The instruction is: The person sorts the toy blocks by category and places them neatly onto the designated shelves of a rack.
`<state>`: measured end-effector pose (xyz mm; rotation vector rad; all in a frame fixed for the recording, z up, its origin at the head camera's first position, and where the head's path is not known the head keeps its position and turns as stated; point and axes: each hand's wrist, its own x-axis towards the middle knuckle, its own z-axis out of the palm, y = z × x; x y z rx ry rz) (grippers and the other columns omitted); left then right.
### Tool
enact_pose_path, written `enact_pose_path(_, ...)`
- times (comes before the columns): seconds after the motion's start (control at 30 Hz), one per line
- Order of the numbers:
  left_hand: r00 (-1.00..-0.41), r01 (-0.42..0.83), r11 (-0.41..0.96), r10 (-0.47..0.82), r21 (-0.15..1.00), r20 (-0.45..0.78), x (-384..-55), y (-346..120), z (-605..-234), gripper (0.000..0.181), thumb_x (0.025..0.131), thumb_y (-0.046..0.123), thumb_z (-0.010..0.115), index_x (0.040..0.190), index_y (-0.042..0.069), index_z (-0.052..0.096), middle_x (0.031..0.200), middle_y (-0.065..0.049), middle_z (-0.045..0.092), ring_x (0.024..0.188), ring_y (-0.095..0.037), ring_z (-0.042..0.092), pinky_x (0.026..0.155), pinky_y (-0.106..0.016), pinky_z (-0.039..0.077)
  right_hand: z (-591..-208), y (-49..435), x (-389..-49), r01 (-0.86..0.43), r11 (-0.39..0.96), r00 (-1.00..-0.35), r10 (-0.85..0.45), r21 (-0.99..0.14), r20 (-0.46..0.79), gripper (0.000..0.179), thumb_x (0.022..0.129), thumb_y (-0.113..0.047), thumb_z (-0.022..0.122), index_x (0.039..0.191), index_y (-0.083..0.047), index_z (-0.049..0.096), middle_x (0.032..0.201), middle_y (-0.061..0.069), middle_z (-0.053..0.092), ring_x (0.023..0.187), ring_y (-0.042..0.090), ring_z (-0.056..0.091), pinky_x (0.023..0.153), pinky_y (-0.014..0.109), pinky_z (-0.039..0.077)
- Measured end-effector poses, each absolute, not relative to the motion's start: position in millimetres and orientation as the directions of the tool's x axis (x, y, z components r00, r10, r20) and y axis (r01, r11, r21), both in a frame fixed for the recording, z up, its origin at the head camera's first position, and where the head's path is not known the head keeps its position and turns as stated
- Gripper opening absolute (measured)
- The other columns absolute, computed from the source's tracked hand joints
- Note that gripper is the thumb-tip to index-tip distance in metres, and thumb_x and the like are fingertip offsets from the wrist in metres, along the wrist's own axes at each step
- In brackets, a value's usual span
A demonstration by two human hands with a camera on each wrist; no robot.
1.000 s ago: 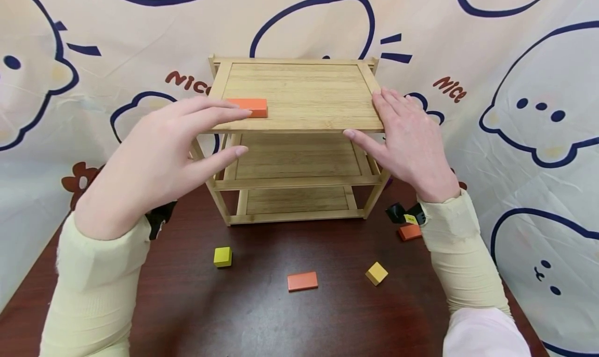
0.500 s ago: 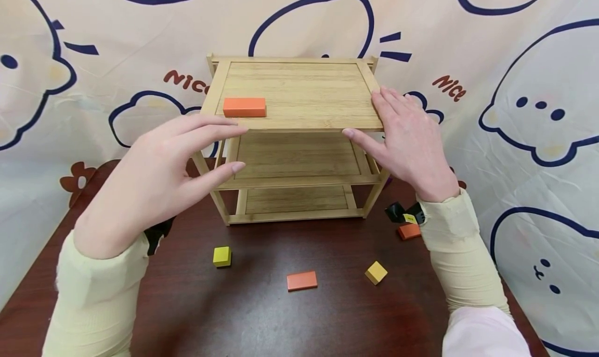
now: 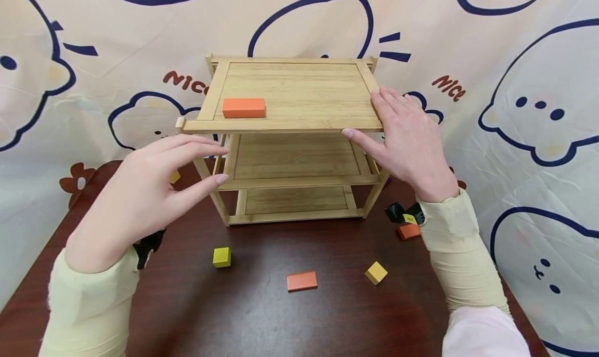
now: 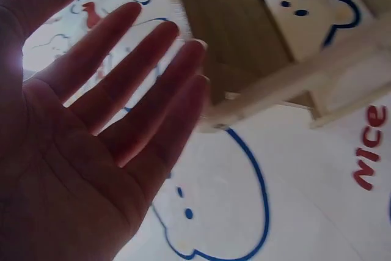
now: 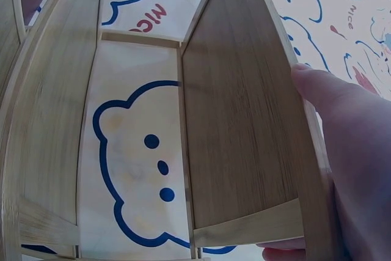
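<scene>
A three-tier wooden shelf (image 3: 304, 87) stands at the back of the table. Near the front left of its top board lies an orange rectangular block (image 3: 244, 108). My left hand (image 3: 145, 198) hovers left of the shelf, below the top board's front corner, with fingers extended and thumb apart. Its bare palm shows in the left wrist view. My right hand (image 3: 409, 136) holds the top board's front right corner. The thumb (image 5: 305, 77) lies on the front edge, and a fingertip (image 5: 284, 253) shows past the board's side in the right wrist view.
On the dark table (image 3: 262, 326) lie a yellow-green cube (image 3: 222, 257), an orange flat block (image 3: 301, 281) and a yellow cube (image 3: 376, 273). Another orange block (image 3: 409, 231) is partly behind the right wrist. A yellow block (image 3: 175, 176) shows behind the left hand. Printed cloth (image 3: 538, 154) surrounds the table.
My left hand has moved down and left, away from the orange block on the top board, uncovering it and the shelf's front left corner. The right hand has stayed in place.
</scene>
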<state>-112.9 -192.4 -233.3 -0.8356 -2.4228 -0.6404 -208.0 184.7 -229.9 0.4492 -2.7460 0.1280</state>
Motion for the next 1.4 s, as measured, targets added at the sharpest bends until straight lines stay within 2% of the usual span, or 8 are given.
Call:
enact_pose_path(0.2,-0.76,0.581,0.767,0.392,0.272,0.518,-115,-205,-244,0.03,0.081,0.021,0.088,0.108,0.02,0.076,0.101,0.006,0.07,0.089,-0.011,0.06,0.075,-0.03,0.045,-230,185,-208,-0.323,0.945,-0.889,-0.289,-0.039,0.356,0.096,0.094,-0.077,0.041,0.161,-0.009,0.03,0.163,0.016,0.03,0.146,0.039,0.032,0.108,0.062,0.035)
enact_pose_path(0.4,-0.804,0.529,0.796,0.359,0.294,0.474,-118,-220,-251,0.026,0.082,0.029,0.087,0.105,0.024,0.076,0.098,0.011,0.068,0.085,-0.006,0.058,0.07,-0.021,0.042,-231,186,-208,-0.328,0.944,-0.884,-0.292,-0.04,0.366,0.096,0.094,-0.076,0.042,0.16,-0.008,0.031,0.163,0.016,0.03,0.146,0.038,0.032,0.109,0.06,0.035)
enact_pose_path(0.7,-0.933,0.328,0.831,0.212,0.45,0.29,-130,-252,-264,0.038,0.086,0.044,0.082,0.113,0.018,0.075,0.113,-0.007,0.072,0.107,-0.027,0.063,0.086,-0.051,0.047,-231,186,-208,-0.328,0.944,-0.883,-0.291,-0.041,0.368,0.096,0.094,-0.077,0.042,0.16,-0.008,0.032,0.163,0.015,0.031,0.146,0.038,0.032,0.109,0.061,0.035)
enact_pose_path(0.8,-0.959,0.252,0.841,0.152,0.478,0.238,-136,-265,-270,0.042,0.087,0.048,0.079,0.115,0.016,0.074,0.112,-0.01,0.071,0.107,-0.03,0.06,0.087,-0.052,0.045,-231,186,-208,-0.332,0.943,-0.878,-0.294,-0.036,0.378,0.096,0.094,-0.076,0.043,0.159,-0.007,0.033,0.162,0.016,0.032,0.145,0.039,0.034,0.108,0.061,0.036)
enact_pose_path(1.0,-0.981,0.142,0.861,0.056,0.488,0.186,-149,-292,-284,0.049,0.089,0.056,0.074,0.119,0.018,0.072,0.111,-0.011,0.071,0.101,-0.028,0.061,0.073,-0.038,0.045,-231,185,-208,-0.324,0.946,-0.881,-0.288,-0.034,0.376,0.096,0.094,-0.076,0.044,0.159,-0.007,0.033,0.162,0.016,0.032,0.146,0.039,0.033,0.107,0.063,0.036)
enact_pose_path(1.13,-0.988,0.102,0.862,0.029,0.497,0.152,-157,-303,-293,0.057,0.091,0.058,0.069,0.126,0.014,0.068,0.117,-0.017,0.069,0.103,-0.035,0.063,0.079,-0.05,0.052,-232,186,-208,-0.33,0.943,-0.873,-0.293,-0.03,0.39,0.095,0.094,-0.076,0.044,0.158,-0.007,0.035,0.161,0.017,0.034,0.144,0.04,0.035,0.107,0.062,0.037)
enact_pose_path(1.23,-0.993,0.074,0.862,0.016,0.502,0.119,-162,-309,-300,0.063,0.092,0.06,0.065,0.131,0.01,0.064,0.122,-0.023,0.066,0.109,-0.043,0.059,0.085,-0.065,0.049,-232,186,-208,-0.334,0.942,-0.869,-0.296,-0.03,0.396,0.095,0.094,-0.075,0.045,0.158,-0.006,0.036,0.16,0.017,0.035,0.143,0.041,0.036,0.106,0.062,0.038)
enact_pose_path(1.4,-0.997,0.022,0.865,-0.016,0.501,0.072,-171,-319,-313,0.07,0.093,0.062,0.062,0.136,0.006,0.059,0.133,-0.029,0.056,0.12,-0.051,0.048,0.089,-0.074,0.041,-232,185,-209,-0.335,0.942,-0.87,-0.297,-0.03,0.394,0.095,0.094,-0.075,0.045,0.159,-0.007,0.035,0.161,0.017,0.034,0.143,0.041,0.036,0.106,0.061,0.038)
